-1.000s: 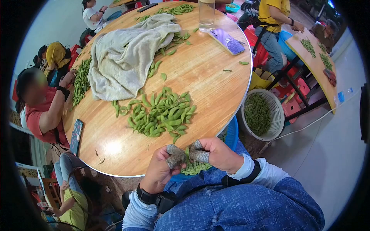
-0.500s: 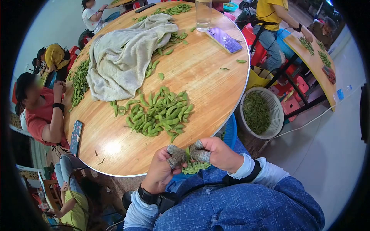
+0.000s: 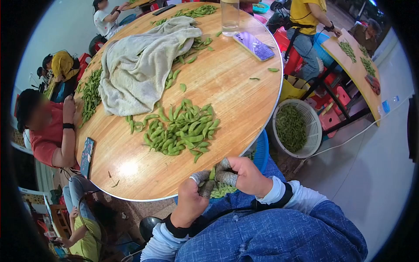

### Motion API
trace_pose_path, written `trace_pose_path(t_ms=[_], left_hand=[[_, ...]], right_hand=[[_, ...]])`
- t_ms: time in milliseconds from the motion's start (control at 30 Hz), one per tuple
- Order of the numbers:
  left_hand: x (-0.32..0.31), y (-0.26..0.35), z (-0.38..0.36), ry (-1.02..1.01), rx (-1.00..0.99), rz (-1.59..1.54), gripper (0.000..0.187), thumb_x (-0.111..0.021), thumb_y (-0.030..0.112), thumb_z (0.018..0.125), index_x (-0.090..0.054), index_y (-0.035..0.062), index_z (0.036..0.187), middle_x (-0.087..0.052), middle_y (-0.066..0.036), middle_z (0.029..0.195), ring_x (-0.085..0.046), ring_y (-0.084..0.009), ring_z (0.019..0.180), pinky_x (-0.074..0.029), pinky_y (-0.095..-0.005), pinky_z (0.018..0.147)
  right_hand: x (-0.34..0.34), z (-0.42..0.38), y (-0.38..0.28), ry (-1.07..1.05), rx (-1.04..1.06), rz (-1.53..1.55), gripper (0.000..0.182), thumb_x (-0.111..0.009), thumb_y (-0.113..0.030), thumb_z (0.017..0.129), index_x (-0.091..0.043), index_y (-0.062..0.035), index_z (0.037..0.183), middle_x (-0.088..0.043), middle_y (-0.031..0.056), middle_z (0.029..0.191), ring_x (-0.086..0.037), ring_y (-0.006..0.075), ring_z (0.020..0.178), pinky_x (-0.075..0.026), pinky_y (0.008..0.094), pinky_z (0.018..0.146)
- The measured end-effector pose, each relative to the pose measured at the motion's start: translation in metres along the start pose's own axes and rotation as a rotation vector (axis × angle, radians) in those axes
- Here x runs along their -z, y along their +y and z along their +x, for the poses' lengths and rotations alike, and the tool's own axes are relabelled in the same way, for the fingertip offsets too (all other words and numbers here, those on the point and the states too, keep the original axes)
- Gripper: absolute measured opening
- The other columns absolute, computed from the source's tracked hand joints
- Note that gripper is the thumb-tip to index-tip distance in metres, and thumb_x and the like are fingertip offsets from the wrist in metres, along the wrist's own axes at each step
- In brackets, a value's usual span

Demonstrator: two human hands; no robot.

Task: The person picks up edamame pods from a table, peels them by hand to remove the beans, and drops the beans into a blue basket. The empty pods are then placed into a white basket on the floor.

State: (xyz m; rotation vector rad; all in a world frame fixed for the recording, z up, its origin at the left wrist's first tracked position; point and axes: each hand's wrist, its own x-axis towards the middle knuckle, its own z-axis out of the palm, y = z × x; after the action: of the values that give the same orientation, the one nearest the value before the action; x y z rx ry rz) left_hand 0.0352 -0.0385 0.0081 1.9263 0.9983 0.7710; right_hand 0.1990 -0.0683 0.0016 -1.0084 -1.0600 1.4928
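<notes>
Between my two hands, just off the table's front edge, is a green edamame pod [image 3: 212,173]. My left hand [image 3: 193,195] is closed, its wrapped fingertips against the pod's near side. Grey wrapping also covers the thumb and finger of my right hand [image 3: 244,175], which pinches the pod from the right. Below them, loose shelled beans [image 3: 222,191] lie over my lap, in or by a blue basin [image 3: 262,152] that my hands and body partly hide. A pile of edamame pods [image 3: 181,129] rests on the round wooden table [image 3: 235,83] in front of me.
A grey towel [image 3: 131,65] covers part of the table. Two phones [image 3: 254,46] and a clear bottle [image 3: 230,19] lie or stand on it. At right, a white basket [image 3: 312,131] of pods sits on the floor. A person in red [image 3: 48,135] sits at left.
My left hand has turned and shifted slightly, its back now showing more. The pod between my fingers has come more into view. The person in red has leaned and moved their hands.
</notes>
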Motion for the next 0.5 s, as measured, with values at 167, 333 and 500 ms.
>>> trace_pose_path(t_ms=[167, 333, 500], left_hand=[[0.005, -0.008, -0.008, -0.027, 0.265, -0.56, 0.012, -0.056, 0.006, 0.081, -0.054, -0.0027, 0.089, -0.058, -0.002, 0.073, -0.055, -0.0111, 0.063, -0.046, -0.0246, 0.058], [0.007, 0.002, -0.002, -0.03, -0.057, 0.135, 0.017, -0.06, 0.005, 0.076, -0.053, -0.0032, 0.089, -0.058, -0.008, 0.07, -0.057, -0.0174, 0.062, -0.045, -0.0277, 0.057], [0.003, -0.007, -0.004, 0.027, -0.228, 0.275, 0.021, -0.064, 0.005, 0.073, -0.053, -0.0023, 0.089, -0.057, -0.013, 0.07, -0.057, -0.0216, 0.063, -0.045, -0.0294, 0.057]], right_hand=[[0.002, -0.001, -0.005, -0.066, 0.224, -0.277, 0.009, -0.054, -0.002, 0.08, -0.054, 0.003, 0.087, -0.058, 0.0015, 0.079, -0.049, 0.0064, 0.073, -0.042, 0.0226, 0.067], [-0.001, 0.001, 0.001, -0.044, -0.058, 0.028, 0.009, -0.053, -0.002, 0.08, -0.056, 0.0023, 0.087, -0.057, 0.0001, 0.079, -0.048, 0.0062, 0.073, -0.042, 0.0226, 0.067], [-0.001, 0.002, 0.005, -0.065, -0.041, 0.122, 0.012, -0.052, -0.001, 0.081, -0.056, 0.0024, 0.091, -0.058, 0.0004, 0.083, -0.049, 0.0059, 0.077, -0.042, 0.0222, 0.069]])
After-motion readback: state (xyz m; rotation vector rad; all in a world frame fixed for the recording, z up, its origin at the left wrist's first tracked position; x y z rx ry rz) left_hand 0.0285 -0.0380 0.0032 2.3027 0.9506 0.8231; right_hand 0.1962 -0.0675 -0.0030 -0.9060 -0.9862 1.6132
